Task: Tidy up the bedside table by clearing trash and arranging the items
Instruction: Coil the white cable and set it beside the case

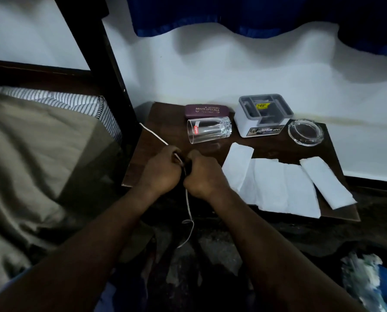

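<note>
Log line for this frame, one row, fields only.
left hand: grips white cable | right hand: grips white cable | glass: on its side | tissues: spread on table, not cleared

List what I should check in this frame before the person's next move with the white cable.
1. Left hand grips the white cable: ok.
2. Right hand curled on the same cable: ok.
3. Cable's far end free: cannot tell; it runs off the left edge of the table.
4. Loose tail clear of snags: cannot tell; it hangs below the hands over dark clutter.
5. Glass upright: not ok; it lies on its side.
6. Tissue sheets cleared: not ok; spread over the table's right half.
</note>
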A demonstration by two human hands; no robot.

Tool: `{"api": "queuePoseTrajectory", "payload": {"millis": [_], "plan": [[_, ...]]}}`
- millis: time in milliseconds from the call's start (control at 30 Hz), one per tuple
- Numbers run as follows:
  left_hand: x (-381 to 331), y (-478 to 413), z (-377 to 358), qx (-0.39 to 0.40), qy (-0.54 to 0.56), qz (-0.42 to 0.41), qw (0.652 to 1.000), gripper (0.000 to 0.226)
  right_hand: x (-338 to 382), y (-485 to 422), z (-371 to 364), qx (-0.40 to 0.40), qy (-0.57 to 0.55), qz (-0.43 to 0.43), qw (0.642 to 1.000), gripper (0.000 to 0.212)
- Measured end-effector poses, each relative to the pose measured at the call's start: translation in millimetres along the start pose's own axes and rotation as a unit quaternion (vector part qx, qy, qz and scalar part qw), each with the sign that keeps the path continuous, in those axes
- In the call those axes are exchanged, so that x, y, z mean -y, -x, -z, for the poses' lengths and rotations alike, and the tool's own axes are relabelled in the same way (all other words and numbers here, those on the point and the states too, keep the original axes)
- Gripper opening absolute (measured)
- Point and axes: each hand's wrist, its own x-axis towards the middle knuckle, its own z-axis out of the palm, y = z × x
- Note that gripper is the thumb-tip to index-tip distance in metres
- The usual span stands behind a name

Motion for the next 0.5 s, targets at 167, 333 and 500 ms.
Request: {"api": "queuePoseTrajectory", "payload": {"millis": [167, 333, 500], "plan": [[-2, -9, 3, -0.031, 0.203, 0.089, 0.975, 0.029, 5, 0, 2, -0.005, -0.061, 0.012, 0.998, 0.029], [3, -20, 8, -0.066, 0.248, 0.070, 0.964, 0.024, 5, -4, 4, 0.017, -0.069, 0.036, 0.997, 0.025], [3, -28, 7, -0.085, 0.219, 0.023, 0.972, 0.021, 5, -11, 5, -0.002, -0.032, 0.041, 0.999, 0.006]]}}
